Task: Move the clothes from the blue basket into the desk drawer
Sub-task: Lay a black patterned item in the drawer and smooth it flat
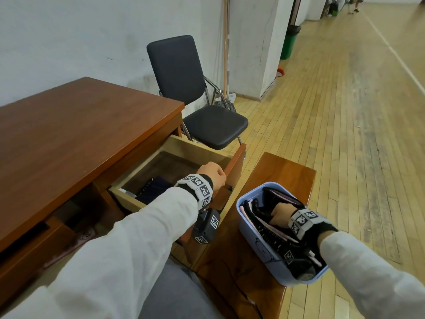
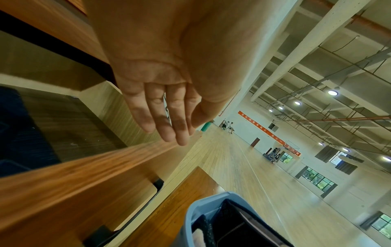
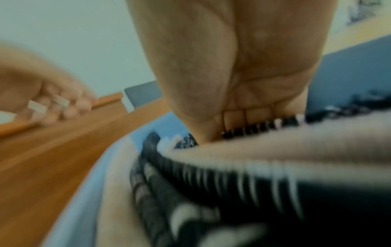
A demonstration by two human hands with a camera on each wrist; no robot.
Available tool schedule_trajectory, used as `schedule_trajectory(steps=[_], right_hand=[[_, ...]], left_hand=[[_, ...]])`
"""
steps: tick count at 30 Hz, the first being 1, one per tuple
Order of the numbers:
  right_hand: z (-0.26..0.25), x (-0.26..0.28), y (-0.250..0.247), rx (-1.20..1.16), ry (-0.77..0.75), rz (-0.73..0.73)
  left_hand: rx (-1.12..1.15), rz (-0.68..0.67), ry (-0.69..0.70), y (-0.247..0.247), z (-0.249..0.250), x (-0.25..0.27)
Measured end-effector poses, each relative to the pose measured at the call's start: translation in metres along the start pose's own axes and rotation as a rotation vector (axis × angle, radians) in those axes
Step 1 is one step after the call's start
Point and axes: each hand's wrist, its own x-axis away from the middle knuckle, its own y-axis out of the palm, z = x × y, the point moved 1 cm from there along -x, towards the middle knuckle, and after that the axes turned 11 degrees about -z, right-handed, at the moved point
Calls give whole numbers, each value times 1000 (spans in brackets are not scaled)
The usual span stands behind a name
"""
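The blue basket point(image 1: 249, 238) stands on a wooden bench, packed with folded clothes point(image 1: 273, 238) in black, white and pink. My right hand point(image 1: 279, 211) is plunged into it. In the right wrist view its thumb and fingers point(image 3: 253, 115) straddle the striped black edge of a garment point(image 3: 232, 183); the fingertips are buried. The desk drawer point(image 1: 193, 146) is pulled out, with a dark folded cloth point(image 1: 151, 187) at its near end. My left hand point(image 1: 215, 172) hovers over the drawer's front panel point(image 2: 84, 175), holding nothing, fingers point(image 2: 171, 123) relaxed and nearly straight.
A brown desk point(image 1: 80, 134) fills the left. A black chair point(image 1: 207, 120) stands just beyond the drawer. The bench point(image 1: 285, 171) runs under the basket to the drawer's right. Wooden floor stretches to the right, with a green bin point(image 1: 289, 42) by a far pillar.
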Motion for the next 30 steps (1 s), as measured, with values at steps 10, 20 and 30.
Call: schedule_trajectory(steps=[10, 20, 30], right_hand=[[16, 17, -35, -15, -24, 74], [-17, 54, -75, -601, -383, 450], [-76, 60, -92, -629, -659, 274]], left_hand=[[17, -29, 37, 2, 4, 3], [71, -59, 73, 5, 15, 5], [776, -129, 126, -34, -5, -2]])
